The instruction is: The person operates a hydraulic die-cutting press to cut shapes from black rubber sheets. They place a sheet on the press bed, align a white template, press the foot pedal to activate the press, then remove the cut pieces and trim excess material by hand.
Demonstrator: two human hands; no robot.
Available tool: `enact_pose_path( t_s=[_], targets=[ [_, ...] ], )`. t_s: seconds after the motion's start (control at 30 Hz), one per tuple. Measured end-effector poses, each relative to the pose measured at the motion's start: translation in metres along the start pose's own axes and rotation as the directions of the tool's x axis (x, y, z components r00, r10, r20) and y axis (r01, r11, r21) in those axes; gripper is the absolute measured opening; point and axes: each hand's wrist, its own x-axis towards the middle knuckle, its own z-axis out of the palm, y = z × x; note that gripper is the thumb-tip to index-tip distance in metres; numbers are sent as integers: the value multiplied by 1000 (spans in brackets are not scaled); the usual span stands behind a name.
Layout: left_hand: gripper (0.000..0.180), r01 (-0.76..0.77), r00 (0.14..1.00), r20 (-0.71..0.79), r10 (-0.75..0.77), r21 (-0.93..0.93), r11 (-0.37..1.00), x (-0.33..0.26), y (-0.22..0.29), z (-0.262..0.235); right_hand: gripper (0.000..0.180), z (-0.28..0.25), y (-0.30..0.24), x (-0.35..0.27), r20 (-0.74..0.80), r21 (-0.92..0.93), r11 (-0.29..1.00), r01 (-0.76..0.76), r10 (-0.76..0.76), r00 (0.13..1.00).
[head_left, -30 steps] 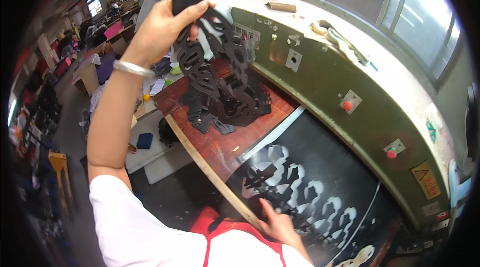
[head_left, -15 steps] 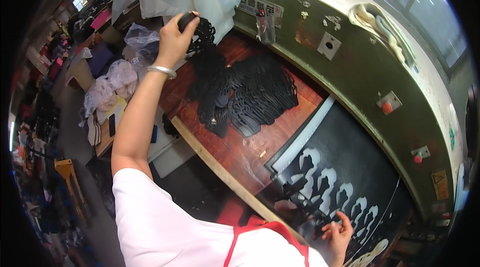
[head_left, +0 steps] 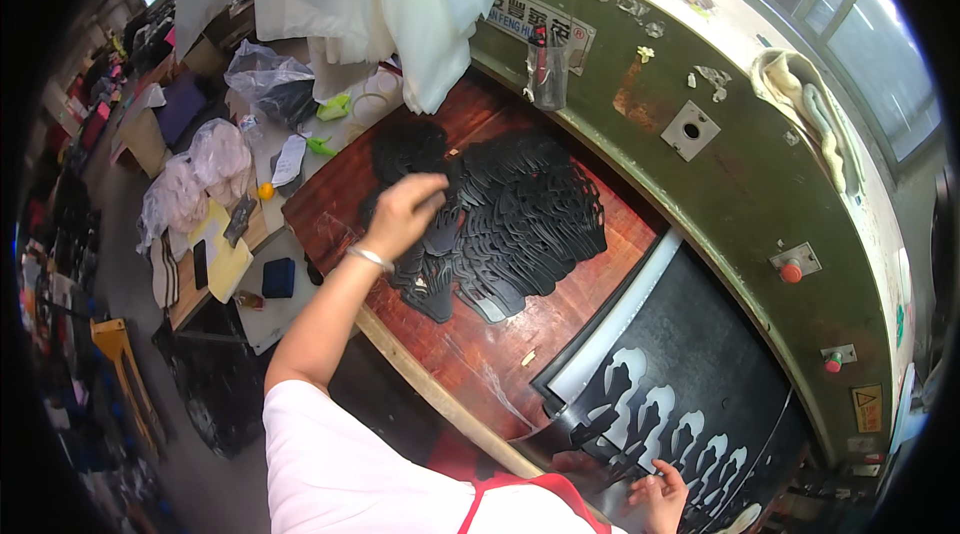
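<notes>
Left hand [head_left: 405, 216], earlier raised with black piece, now over black pile [head_left: 525, 224].

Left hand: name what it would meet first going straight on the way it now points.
The left hand would probably meet the black cut pieces first; its height above them is unclear.

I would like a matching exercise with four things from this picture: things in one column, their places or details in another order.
1. left hand
2. right hand
3. black cut pieces
4. clear plastic holder

A. heaped on the reddish board
B. against the green machine beam
C. silver bracelet at its wrist
D. near pale shapes on the black mat

Pairs: 1-C, 2-D, 3-A, 4-B
</notes>
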Motion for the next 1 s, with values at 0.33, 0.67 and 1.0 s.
enact_pose_path(
  t_s=[0.33,0.67,1.0],
  targets=[
    [21,264,871,-349,-346,-261,929,120,-23,-90,30,15,6,21,110,-98,995,12,-2,994],
    [24,209,822,-491,-289,-213,954,175,-60,-101,29,31,9,23,125,53,999,11,-17,992],
    [42,-396,877,322,356,68,916,11,-18,-2,28,47,7,31,159,19,999,-33,30,987]
  ],
)
